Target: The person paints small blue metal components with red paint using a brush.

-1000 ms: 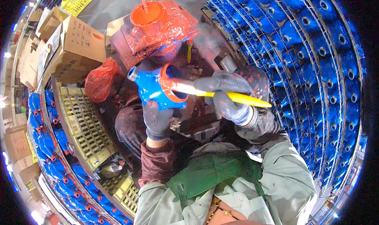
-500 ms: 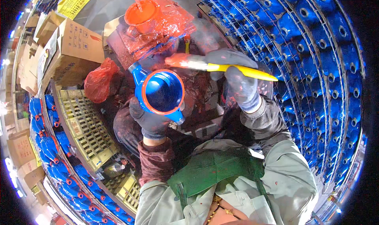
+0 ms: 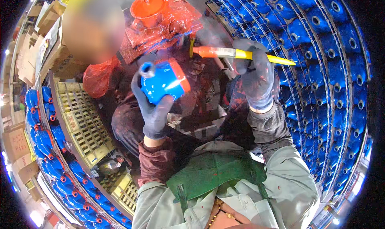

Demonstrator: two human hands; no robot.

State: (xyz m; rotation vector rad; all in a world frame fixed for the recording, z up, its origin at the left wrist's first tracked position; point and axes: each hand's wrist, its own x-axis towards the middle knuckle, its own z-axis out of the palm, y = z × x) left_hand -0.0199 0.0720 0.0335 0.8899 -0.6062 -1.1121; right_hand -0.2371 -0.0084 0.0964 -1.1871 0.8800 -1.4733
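My gloved left hand (image 3: 154, 118) is closed around a blue metal casing (image 3: 160, 84) with a wide red-painted rim. The casing is tilted, its rim facing right and a small round port toward the upper left; its inside is hidden. In my gloved right hand (image 3: 258, 70) is a paintbrush (image 3: 282, 60), held level by its yellow handle. The red-coated bristles point left, a little above and to the right of the casing's rim, apart from it. Beyond both hands stands an orange-red paint pot (image 3: 148, 12) with a stick in it, on a red-smeared block.
Wire racks of several blue casings (image 3: 317, 88) rise close on my right. On the left are a pale yellow plastic pallet (image 3: 82, 124) and rows of red-rimmed blue casings (image 3: 52, 164). A red plastic bag (image 3: 98, 78) lies nearer the pot. A blurred patch covers the upper left.
My left hand has turned the casing, so its opening no longer faces up at me and its outer side shows. The brush has moved up and to the right, away from the casing.
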